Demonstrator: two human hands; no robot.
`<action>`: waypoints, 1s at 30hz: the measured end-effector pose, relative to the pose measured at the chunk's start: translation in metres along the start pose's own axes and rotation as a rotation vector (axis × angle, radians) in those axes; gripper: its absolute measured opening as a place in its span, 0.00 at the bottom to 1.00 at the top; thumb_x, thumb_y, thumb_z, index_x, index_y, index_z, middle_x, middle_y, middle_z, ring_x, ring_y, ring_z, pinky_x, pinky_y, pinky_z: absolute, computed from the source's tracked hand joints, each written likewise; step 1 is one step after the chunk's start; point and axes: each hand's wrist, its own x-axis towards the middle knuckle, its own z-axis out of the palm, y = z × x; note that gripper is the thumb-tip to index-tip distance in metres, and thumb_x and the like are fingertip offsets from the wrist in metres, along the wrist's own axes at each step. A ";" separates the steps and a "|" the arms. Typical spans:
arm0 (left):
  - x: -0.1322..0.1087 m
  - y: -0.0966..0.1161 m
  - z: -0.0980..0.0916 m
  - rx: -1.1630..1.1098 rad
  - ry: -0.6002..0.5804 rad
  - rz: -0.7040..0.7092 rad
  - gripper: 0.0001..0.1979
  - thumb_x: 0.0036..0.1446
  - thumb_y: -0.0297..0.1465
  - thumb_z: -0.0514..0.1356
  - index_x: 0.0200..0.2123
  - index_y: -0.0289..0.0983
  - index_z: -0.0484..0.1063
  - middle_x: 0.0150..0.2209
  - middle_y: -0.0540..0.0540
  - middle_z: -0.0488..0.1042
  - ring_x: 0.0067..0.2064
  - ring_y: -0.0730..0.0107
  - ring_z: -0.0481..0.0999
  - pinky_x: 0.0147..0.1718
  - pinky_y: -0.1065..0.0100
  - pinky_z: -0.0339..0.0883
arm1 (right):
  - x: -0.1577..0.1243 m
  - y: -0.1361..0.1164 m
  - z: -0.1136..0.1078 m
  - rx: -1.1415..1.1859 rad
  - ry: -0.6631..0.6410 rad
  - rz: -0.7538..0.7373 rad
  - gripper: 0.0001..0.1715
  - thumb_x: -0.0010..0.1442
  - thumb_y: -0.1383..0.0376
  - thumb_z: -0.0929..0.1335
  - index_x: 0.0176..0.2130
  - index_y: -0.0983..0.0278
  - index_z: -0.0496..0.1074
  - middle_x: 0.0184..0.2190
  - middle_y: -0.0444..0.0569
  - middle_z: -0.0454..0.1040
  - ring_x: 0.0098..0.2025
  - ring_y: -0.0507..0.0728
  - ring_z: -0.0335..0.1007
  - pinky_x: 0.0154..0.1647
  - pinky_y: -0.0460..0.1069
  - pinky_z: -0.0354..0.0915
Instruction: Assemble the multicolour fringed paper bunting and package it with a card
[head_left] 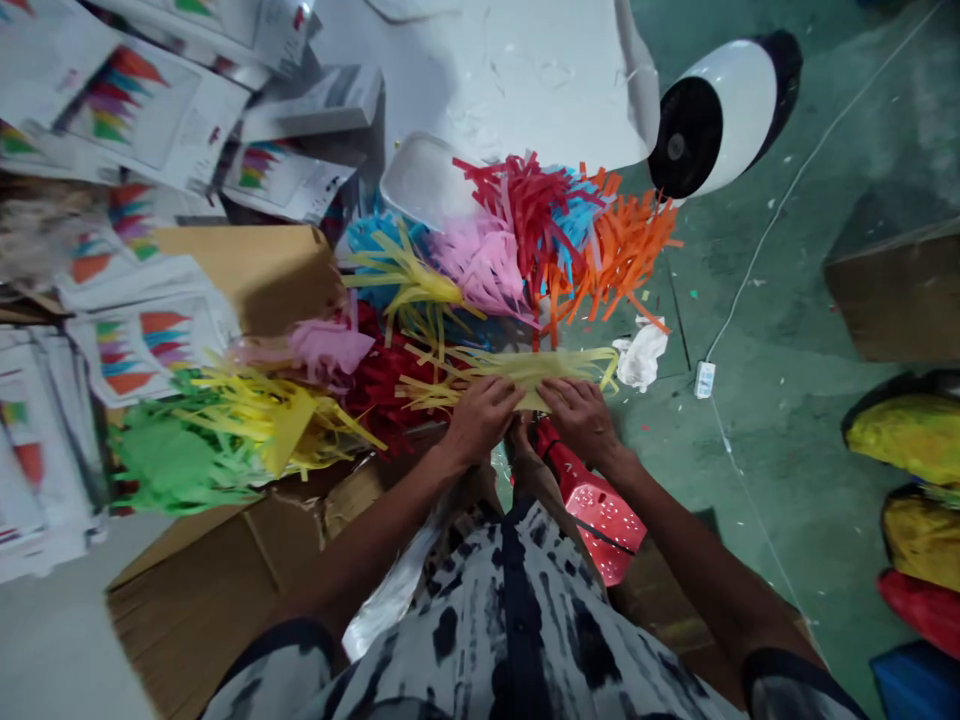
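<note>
ok so left hand and right hand both have fingers bunched, pinching the pale yellow fringe by its near edge; it's stretched sideways, right end beside some crumpled white tissue; kinda messy orange tassel beyond.

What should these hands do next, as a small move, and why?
Probably roll or twist the uncut middle of the yellow paper between the fingertips: the left hand and right hand hold it close together, the band there looks flat, and its loose strips spread out at both sides.
</note>
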 end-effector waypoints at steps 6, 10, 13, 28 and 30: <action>0.023 -0.008 -0.023 -0.097 -0.003 -0.230 0.11 0.70 0.32 0.57 0.43 0.37 0.80 0.40 0.42 0.82 0.45 0.59 0.78 0.45 0.62 0.68 | 0.028 0.015 -0.026 0.367 0.040 0.253 0.17 0.71 0.58 0.65 0.49 0.60 0.81 0.47 0.53 0.84 0.49 0.62 0.77 0.53 0.55 0.67; 0.031 -0.009 -0.023 -0.019 0.015 -0.368 0.13 0.71 0.36 0.58 0.37 0.39 0.80 0.35 0.43 0.81 0.41 0.59 0.77 0.38 0.64 0.63 | 0.041 0.011 -0.030 0.318 0.037 0.456 0.16 0.69 0.55 0.67 0.42 0.60 0.81 0.38 0.50 0.84 0.40 0.61 0.77 0.42 0.52 0.65; 0.033 -0.007 -0.019 0.032 0.044 -0.425 0.11 0.69 0.37 0.60 0.39 0.40 0.80 0.35 0.44 0.80 0.40 0.58 0.78 0.36 0.64 0.61 | 0.045 0.007 -0.028 0.220 0.084 0.524 0.17 0.69 0.55 0.66 0.38 0.60 0.80 0.37 0.52 0.83 0.40 0.61 0.74 0.40 0.52 0.61; 0.036 0.001 -0.009 0.181 0.076 -0.450 0.11 0.70 0.36 0.58 0.45 0.37 0.76 0.38 0.39 0.80 0.44 0.53 0.78 0.42 0.60 0.66 | 0.054 0.002 -0.019 -0.026 0.062 0.556 0.21 0.73 0.52 0.62 0.40 0.61 0.77 0.33 0.53 0.80 0.34 0.60 0.68 0.38 0.53 0.53; 0.036 0.006 -0.010 0.202 0.105 -0.423 0.14 0.71 0.36 0.56 0.52 0.35 0.75 0.45 0.36 0.81 0.50 0.50 0.77 0.47 0.57 0.67 | 0.053 0.001 -0.017 -0.040 0.065 0.552 0.21 0.73 0.52 0.62 0.40 0.62 0.76 0.33 0.53 0.79 0.34 0.60 0.67 0.39 0.53 0.53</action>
